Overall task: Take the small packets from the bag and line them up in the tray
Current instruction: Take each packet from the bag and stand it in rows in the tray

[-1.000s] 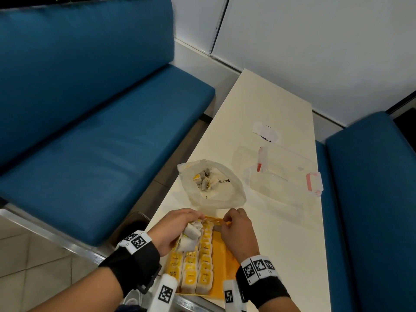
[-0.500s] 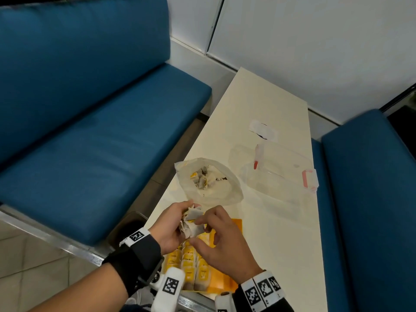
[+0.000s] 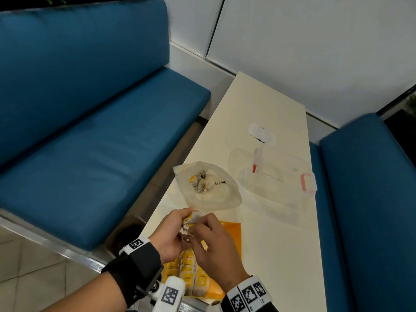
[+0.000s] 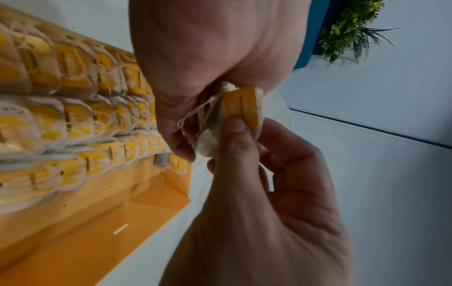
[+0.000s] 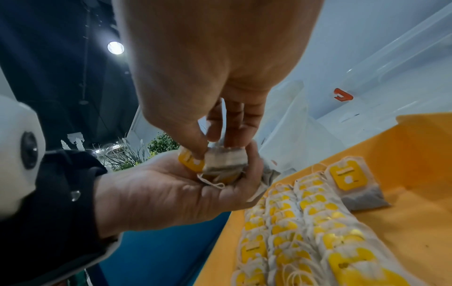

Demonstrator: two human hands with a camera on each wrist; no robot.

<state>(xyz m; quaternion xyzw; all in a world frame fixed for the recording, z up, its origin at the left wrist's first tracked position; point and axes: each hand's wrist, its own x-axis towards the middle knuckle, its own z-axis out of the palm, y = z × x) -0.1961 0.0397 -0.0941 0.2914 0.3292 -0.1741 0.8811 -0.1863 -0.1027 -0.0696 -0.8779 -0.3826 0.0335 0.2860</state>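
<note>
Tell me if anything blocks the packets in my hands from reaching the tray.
Nothing visible does. Left hand and right hand hold the packets just above the orange tray, whose bare part beside the lined-up rows lies open.

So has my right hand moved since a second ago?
Yes. The right hand lifted off the orange tray, meeting the left hand above it.
</note>
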